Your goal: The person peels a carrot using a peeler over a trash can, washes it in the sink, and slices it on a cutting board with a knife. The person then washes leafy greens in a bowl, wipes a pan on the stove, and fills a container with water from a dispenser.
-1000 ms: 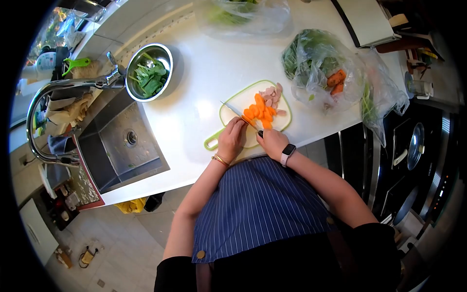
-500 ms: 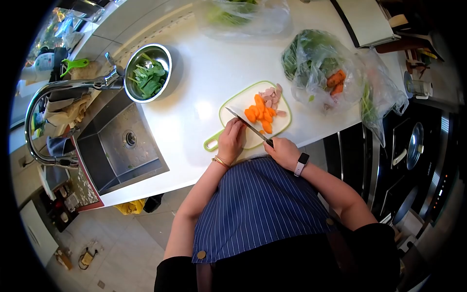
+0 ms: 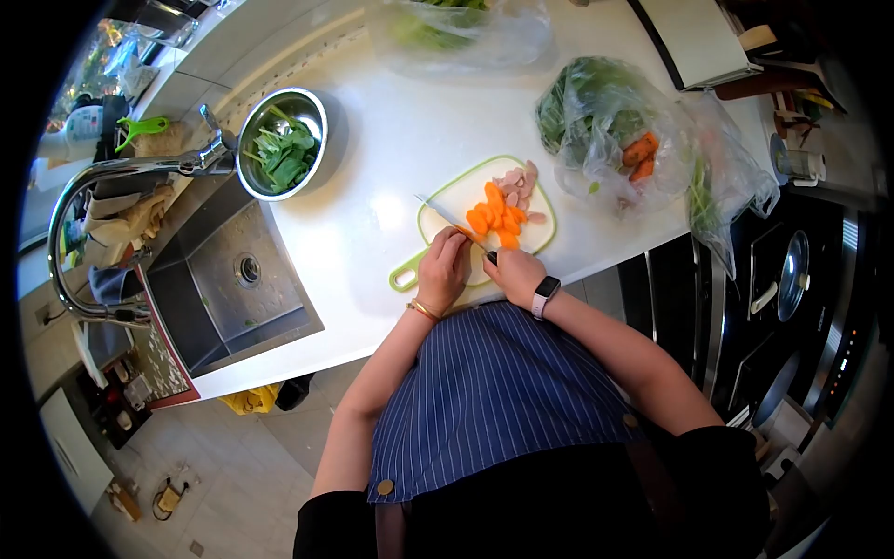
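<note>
Glossy white tabletop (image 3: 372, 205): right hand (image 3: 518, 278) grip round black-handled knife (image 3: 492, 257), left hand (image 3: 444, 270) grip narrow, holding orange carrot piece (image 3: 466, 232).

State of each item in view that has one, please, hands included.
Left hand: closed on a carrot piece
Right hand: closed on the knife
Knife: held, blade out
Carrot slices: cut, loosely piled
Pinkish slices: cut, on the board
Bowl: uncovered, leafy greens inside
Faucet: no stream visible
Sink: no standing water visible
Bagged carrots: uncut
Watch: screen dark
</note>
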Motion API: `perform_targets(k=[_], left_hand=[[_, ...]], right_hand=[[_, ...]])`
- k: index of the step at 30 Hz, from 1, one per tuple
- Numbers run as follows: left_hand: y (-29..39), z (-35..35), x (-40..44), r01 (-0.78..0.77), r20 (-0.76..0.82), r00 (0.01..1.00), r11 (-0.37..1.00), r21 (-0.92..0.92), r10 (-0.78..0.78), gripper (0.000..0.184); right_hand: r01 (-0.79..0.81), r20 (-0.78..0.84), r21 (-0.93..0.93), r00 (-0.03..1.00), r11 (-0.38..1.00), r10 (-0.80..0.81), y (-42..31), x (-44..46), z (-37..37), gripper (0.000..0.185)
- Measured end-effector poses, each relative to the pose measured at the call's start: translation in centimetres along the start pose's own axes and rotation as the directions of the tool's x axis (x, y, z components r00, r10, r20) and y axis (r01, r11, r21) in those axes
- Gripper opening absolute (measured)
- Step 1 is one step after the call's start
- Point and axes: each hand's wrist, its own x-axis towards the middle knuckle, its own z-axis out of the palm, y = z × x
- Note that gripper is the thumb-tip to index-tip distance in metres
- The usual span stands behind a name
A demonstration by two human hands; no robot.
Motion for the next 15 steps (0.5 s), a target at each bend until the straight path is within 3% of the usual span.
perform_targets(k=[4,6,15], left_hand=[[0.3,-0.2,-0.4,0.040,0.003,0.999,0.999,-0.003,-0.040,0.016],[0.2,-0.2,-0.4,0.023,-0.011,1.000,1.000,0.000,-0.023,0.017],[0.2,-0.1,-0.7,0.042,-0.023,0.999,0.999,-0.009,-0.042,0.017]], right_hand=[[0.031,-0.033,0.097,0.999,0.995,-0.028,1.4,0.7,0.9,0.039],[0.057,-0.031,0.294,0.998,0.954,-0.050,2.3,0.1,0.3,0.040],[0.005,0.080,0.185,0.997,0.983,-0.021,1.0,-3.5,-3.1,0.042]])
